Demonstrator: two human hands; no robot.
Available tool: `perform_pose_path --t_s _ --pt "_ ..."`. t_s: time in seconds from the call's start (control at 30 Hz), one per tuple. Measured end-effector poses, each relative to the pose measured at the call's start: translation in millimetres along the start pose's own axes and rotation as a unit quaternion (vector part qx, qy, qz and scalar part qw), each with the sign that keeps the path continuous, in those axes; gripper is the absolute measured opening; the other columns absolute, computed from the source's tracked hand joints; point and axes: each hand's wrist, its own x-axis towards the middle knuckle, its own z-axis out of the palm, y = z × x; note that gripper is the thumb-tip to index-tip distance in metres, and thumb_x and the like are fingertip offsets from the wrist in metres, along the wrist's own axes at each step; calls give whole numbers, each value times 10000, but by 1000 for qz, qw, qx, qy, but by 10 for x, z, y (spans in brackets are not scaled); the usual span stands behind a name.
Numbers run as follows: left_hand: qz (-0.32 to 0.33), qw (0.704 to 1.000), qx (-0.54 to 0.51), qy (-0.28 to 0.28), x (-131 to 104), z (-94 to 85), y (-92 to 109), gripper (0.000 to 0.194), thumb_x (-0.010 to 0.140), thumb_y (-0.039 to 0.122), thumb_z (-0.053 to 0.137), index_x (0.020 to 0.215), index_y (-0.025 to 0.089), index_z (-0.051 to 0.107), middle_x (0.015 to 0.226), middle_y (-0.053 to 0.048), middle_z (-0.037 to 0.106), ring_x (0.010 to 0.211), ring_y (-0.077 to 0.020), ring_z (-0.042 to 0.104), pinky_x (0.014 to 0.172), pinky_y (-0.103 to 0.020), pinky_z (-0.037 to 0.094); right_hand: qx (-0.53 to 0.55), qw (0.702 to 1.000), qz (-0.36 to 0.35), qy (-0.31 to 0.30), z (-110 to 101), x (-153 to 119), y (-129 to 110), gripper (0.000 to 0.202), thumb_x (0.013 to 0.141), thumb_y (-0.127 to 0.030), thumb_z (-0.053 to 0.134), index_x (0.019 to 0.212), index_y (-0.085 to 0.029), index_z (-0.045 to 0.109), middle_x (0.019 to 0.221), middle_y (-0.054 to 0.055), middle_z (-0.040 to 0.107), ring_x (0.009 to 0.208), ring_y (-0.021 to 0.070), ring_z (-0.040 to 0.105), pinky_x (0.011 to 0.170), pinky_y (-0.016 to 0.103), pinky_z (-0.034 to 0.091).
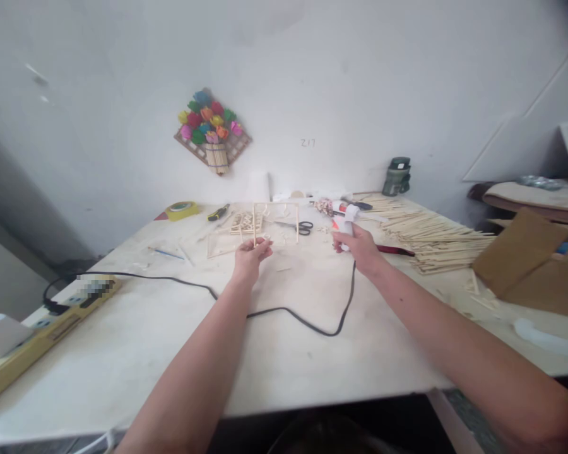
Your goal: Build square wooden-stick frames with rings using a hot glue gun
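My left hand (252, 257) pinches the lower left of a small frame made of thin wooden sticks (254, 222), which stands upright over the table. A white hot glue gun with orange parts (344, 228) is in my right hand (358, 246), its fingers wrapped round the handle. From the handle a black cord (329, 332) hangs and winds across the table to the left. Behind the frame lies a small lattice of short wooden pieces (247, 222). Black-handled scissors (305, 228) rest between my two hands, farther back.
A yellow power strip (59, 331) lies at left. Farther back are a roll of tape (180, 210) and a utility knife (218, 213). Many loose wooden sticks (435, 243), a cardboard box (534, 268) and a dark green bottle (397, 176) are at right. A tulip decoration (213, 132) hangs on the wall.
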Motion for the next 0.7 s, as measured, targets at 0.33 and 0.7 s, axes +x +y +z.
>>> perform_pose_path --t_s 0.33,0.7 --pt "9 1000 -11 24 12 -20 7 257 516 184 745 686 114 565 652 -34 626 515 -62 547 564 -195 472 -50 997 15 49 9 -52 168 173 629 -326 577 678 -165 535 482 -43 482 438 98 436 425 227 361" --pt "35 997 -27 57 45 -108 124 234 542 163 728 694 109 559 658 -34 625 501 -45 531 555 -177 463 -541 808 -161 -170 -282 -30 249 499 693 -163 461 1180 -248 533 1088 38 609 978 191 527 803 281 393"
